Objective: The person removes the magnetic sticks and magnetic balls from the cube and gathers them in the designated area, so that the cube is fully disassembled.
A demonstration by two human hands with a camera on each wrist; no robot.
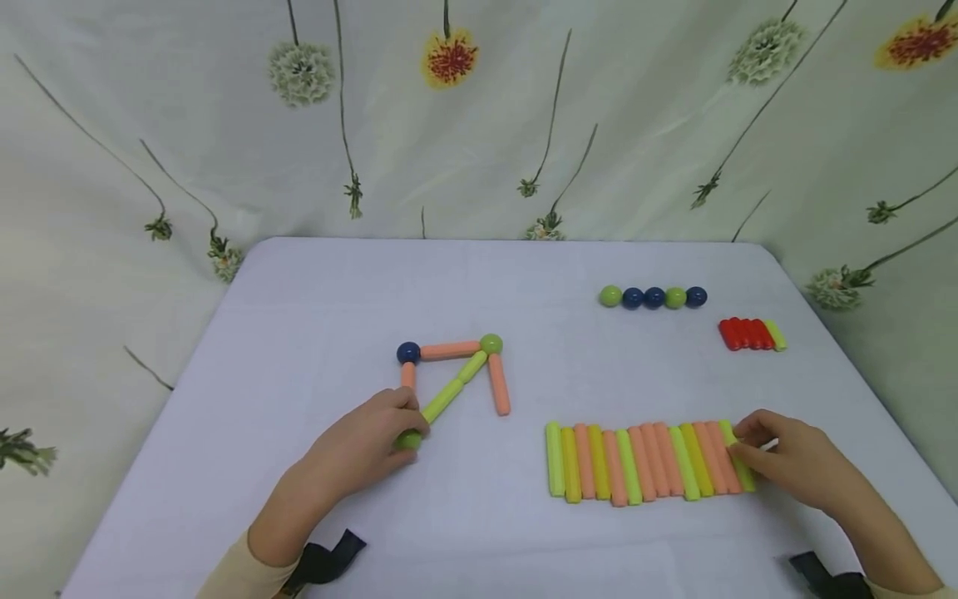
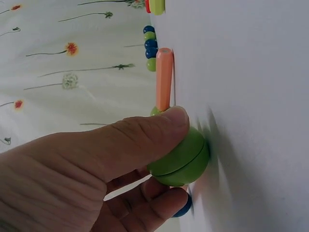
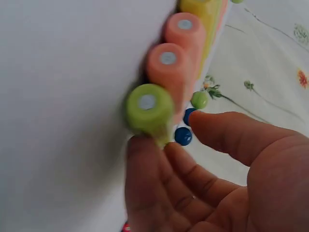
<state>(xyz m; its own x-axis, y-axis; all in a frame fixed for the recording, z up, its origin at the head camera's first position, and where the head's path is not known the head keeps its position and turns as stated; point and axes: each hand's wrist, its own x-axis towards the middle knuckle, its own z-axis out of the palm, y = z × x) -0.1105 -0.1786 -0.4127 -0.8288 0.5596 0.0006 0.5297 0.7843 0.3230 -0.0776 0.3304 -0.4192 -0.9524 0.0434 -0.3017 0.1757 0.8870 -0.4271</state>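
My left hand [image 1: 377, 433] pinches a green ball [image 2: 186, 157] between thumb and fingers at the lower end of a figure of rods and balls. From that ball two light green rods [image 1: 443, 401] run diagonally up to a smaller green ball [image 1: 491, 344]. A peach rod [image 1: 449, 350] joins this one to a dark blue ball [image 1: 408, 353]. Another peach rod [image 1: 499, 384] slants down from the top. My right hand [image 1: 782, 457] touches the light green rod [image 3: 149, 108] at the right end of a row; its thumb stands apart from the rod.
The row of green, yellow and peach rods [image 1: 651, 462] lies at the front right, with pale discs in the ends. Farther back are a line of blue and green balls [image 1: 654, 298] and short red rods [image 1: 744, 334] beside a light green one. A flowered cloth [image 1: 479, 125] hangs behind.
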